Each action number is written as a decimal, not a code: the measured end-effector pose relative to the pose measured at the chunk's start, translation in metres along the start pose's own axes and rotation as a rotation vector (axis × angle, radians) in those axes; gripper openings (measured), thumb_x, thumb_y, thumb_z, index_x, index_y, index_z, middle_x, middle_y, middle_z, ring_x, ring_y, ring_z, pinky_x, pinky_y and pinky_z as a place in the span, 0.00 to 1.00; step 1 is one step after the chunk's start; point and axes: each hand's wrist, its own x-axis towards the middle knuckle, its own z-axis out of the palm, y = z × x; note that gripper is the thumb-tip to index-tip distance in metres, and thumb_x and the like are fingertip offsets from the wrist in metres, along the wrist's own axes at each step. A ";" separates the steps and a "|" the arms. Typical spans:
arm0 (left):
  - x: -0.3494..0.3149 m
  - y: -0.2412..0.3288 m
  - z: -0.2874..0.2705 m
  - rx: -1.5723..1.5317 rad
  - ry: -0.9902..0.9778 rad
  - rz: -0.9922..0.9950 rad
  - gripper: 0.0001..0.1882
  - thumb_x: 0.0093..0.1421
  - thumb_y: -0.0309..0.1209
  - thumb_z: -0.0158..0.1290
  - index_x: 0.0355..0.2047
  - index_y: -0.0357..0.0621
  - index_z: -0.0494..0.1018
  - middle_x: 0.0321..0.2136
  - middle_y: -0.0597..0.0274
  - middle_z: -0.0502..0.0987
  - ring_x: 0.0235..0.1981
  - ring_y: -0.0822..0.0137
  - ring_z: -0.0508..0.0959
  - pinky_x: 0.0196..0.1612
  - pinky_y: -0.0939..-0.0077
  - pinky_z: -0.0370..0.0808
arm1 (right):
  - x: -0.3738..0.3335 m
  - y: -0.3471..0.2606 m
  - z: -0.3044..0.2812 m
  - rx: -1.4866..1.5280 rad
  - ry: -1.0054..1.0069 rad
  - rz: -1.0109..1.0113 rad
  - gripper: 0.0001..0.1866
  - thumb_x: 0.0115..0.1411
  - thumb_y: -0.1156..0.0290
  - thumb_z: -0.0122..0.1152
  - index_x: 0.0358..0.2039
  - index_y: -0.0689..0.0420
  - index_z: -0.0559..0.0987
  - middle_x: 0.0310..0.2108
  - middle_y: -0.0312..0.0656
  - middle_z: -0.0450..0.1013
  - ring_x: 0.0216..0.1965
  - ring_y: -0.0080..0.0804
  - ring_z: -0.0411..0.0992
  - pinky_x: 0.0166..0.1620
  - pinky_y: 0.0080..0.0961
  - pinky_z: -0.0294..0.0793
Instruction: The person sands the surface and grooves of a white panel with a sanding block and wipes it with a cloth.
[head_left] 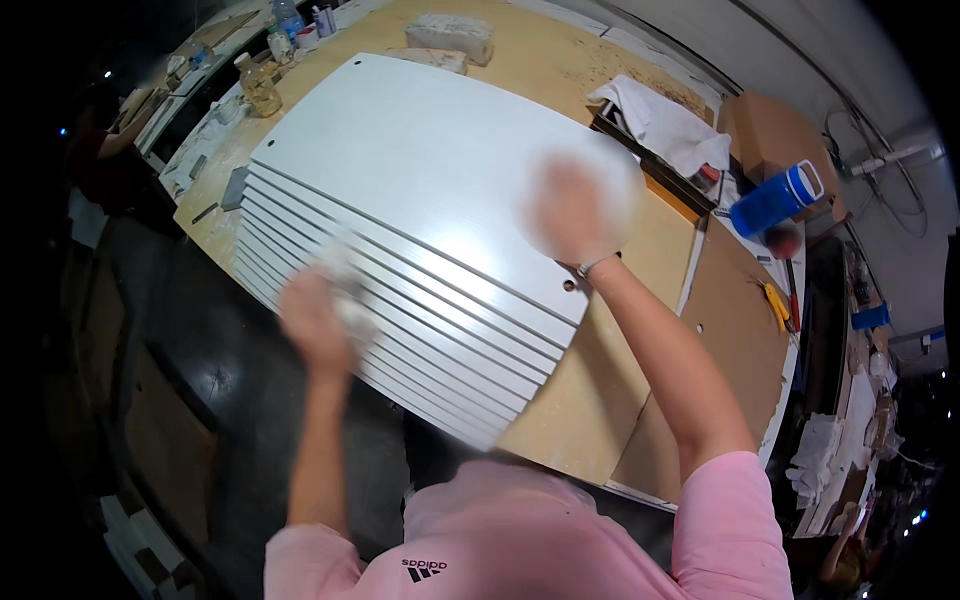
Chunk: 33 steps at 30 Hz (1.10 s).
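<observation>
A large white panel [420,150] lies on the worktable, with rows of parallel grooves along its near side and small holes near its corners. My left hand [318,315], smeared by motion, is over the grooved part and holds a crumpled white cloth [352,310]. Over the smooth right part of the panel, my right hand [572,212] is blurred too. A pale, blurred white cloth [618,190] spreads around and under it; its fingers are hard to make out. A bracelet [598,264] circles the right wrist.
Wrapped pale blocks [450,38] sit beyond the panel. A jar [258,85] stands at the far left. On the right are a white towel [665,125] over a dark tray, a blue bottle [775,200], a cardboard box [775,140] and a yellow utility knife [776,305].
</observation>
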 end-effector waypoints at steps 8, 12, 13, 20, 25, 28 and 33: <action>0.009 -0.068 -0.003 0.253 -0.086 0.487 0.12 0.60 0.26 0.52 0.44 0.46 0.76 0.45 0.57 0.79 0.50 0.51 0.77 0.56 0.54 0.67 | -0.006 0.007 -0.012 -0.017 0.020 -0.052 0.29 0.59 0.61 0.56 0.60 0.60 0.72 0.64 0.52 0.64 0.61 0.52 0.60 0.67 0.44 0.56; 0.102 -0.198 -0.082 0.493 0.171 -0.111 0.18 0.59 0.23 0.52 0.52 0.37 0.74 0.47 0.48 0.78 0.51 0.46 0.75 0.57 0.57 0.69 | 0.004 -0.012 -0.011 0.025 -0.027 -0.056 0.30 0.58 0.62 0.56 0.61 0.60 0.71 0.65 0.51 0.63 0.62 0.53 0.59 0.68 0.44 0.55; 0.112 -0.185 -0.074 0.397 0.216 -0.106 0.17 0.59 0.23 0.52 0.50 0.36 0.74 0.47 0.48 0.78 0.50 0.46 0.75 0.56 0.56 0.69 | 0.002 -0.010 -0.016 0.024 -0.055 -0.025 0.30 0.59 0.63 0.56 0.61 0.60 0.71 0.65 0.51 0.62 0.63 0.53 0.59 0.68 0.44 0.55; 0.080 -0.050 0.000 0.119 -0.162 0.540 0.13 0.54 0.24 0.55 0.40 0.47 0.78 0.48 0.56 0.77 0.49 0.51 0.76 0.53 0.52 0.70 | 0.005 -0.022 -0.041 0.080 -0.193 0.118 0.32 0.59 0.64 0.55 0.64 0.57 0.67 0.68 0.49 0.59 0.65 0.54 0.56 0.68 0.45 0.54; 0.168 -0.169 -0.028 0.429 0.090 0.218 0.16 0.55 0.23 0.56 0.45 0.47 0.77 0.50 0.55 0.76 0.49 0.48 0.74 0.54 0.51 0.68 | 0.009 -0.029 -0.045 0.099 -0.204 0.104 0.33 0.57 0.66 0.56 0.65 0.56 0.67 0.68 0.48 0.59 0.64 0.53 0.56 0.68 0.46 0.55; 0.208 -0.204 -0.045 0.225 0.166 -0.055 0.17 0.57 0.22 0.55 0.48 0.43 0.76 0.50 0.51 0.75 0.50 0.45 0.73 0.56 0.53 0.68 | 0.011 -0.029 -0.044 0.107 -0.201 0.102 0.33 0.56 0.67 0.56 0.64 0.56 0.68 0.68 0.48 0.59 0.64 0.53 0.56 0.67 0.46 0.55; 0.131 -0.145 -0.020 0.164 0.086 0.192 0.20 0.55 0.25 0.56 0.50 0.46 0.76 0.48 0.49 0.76 0.52 0.45 0.73 0.56 0.50 0.68 | 0.006 -0.026 -0.047 0.114 -0.211 0.141 0.33 0.56 0.68 0.55 0.64 0.57 0.68 0.68 0.48 0.59 0.64 0.53 0.56 0.67 0.46 0.56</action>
